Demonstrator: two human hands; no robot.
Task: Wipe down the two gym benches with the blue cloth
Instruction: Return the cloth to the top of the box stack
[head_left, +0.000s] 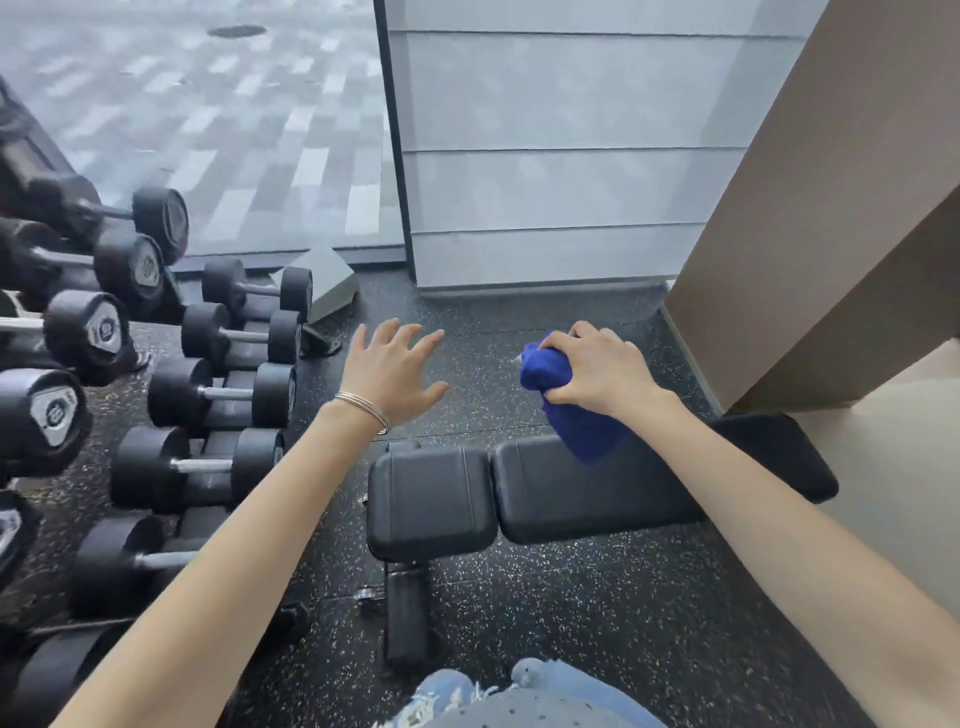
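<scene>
- Hands apart: right hand (602, 366) grips bunched cloth (566, 405), held above bench (571, 488); left hand (392, 371) spread, empty, mid-frame.
- Bench lies lower centre; dumbbells (202, 395) along left.
- Step: wipe looks not yet started; only one bench shows.
- Next: lower cloth onto pad, sweep across.

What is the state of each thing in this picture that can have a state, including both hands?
left hand: open, fingers spread, holding nothing, raised above the floor
right hand: grips the blue cloth
blue cloth: bunched, hanging down over the bench; whether it touches it is unclear
bench: pads lying flat, nothing resting on them
dumbbells: resting in rows on the rack
</scene>
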